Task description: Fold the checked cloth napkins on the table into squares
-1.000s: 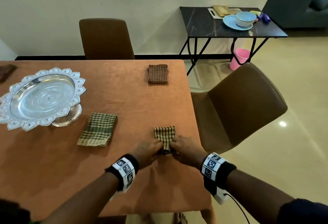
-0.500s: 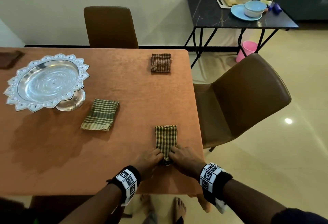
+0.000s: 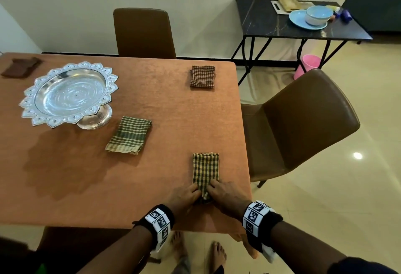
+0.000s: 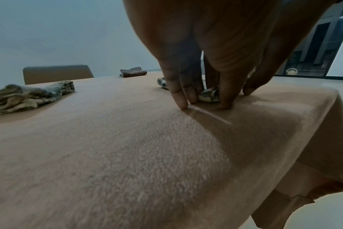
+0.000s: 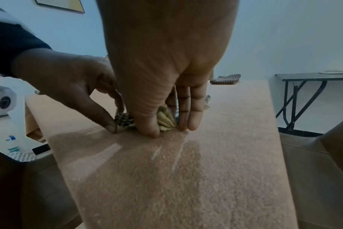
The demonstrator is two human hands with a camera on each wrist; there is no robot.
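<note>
Napkins in checked cloth lie about the worktop (image 3: pixel 152 100), and the one in hand — a yellow-and-dark checked napkin (image 3: pixel 205 170) — sits as a narrow strip near the front right corner, its long side running away from the person. Both hands are at its near end: the left hand (image 3: pixel 186 195) pinches the left corner between thumb and fingers, and the right hand (image 3: pixel 225 195) pinches the right corner the same way, the cloth bunched a little under the thumbs in the wrist views.

By my reading the step is the last fold of this napkin — the strip still needs halving along its length to make a square. The next move calls for lifting the near end evenly with both hands, carrying it over to meet the far edge, and pressing the crease flat.

Farther out, a green checked napkin (image 3: pixel 129 134) lies folded but somewhat skewed near the silver pedestal tray (image 3: pixel 67 93), and a brown checked napkin (image 3: pixel 202 76) rests as a neat square at the far right.
</note>
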